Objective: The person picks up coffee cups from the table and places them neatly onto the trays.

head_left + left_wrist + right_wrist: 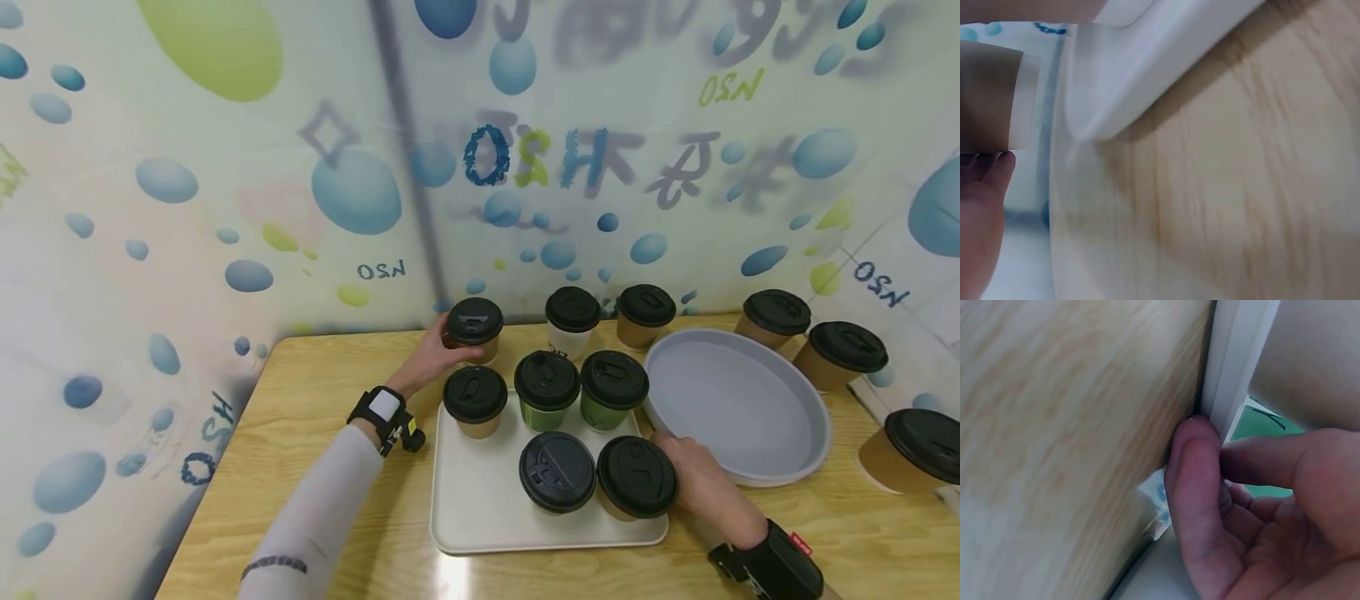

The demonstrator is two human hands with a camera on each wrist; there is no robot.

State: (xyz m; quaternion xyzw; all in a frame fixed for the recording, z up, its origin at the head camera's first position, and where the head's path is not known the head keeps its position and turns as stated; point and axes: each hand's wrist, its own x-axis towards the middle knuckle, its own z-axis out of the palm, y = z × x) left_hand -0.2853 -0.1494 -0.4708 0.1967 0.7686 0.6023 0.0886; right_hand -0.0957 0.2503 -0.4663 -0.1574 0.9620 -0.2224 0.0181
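Note:
My left hand (pixel 433 360) grips a brown paper cup with a black lid (pixel 476 323), just beyond the far left corner of a white tray (pixel 480 500). In the left wrist view, the fingers touch the side of this brown cup (pixel 988 97) near its pale base. My right hand (pixel 705 487) is at the tray's right edge. Seen from the right wrist, its thumb and a fingertip pinch the tray rim (pixel 1235 356). On the tray stand several lidded cups: a brown one (pixel 478 402), two green ones (pixel 543 387) (pixel 613 387), and two nearer me (pixel 557 473) (pixel 636 479).
A round grey tray (pixel 738 408) lies to the right. Behind stand a white cup (pixel 572 321) and a brown cup (pixel 643 317), all lidded black. More brown cups (pixel 832 354) line the right side. A printed curtain (pixel 337 283) borders the wooden table (pixel 330 375).

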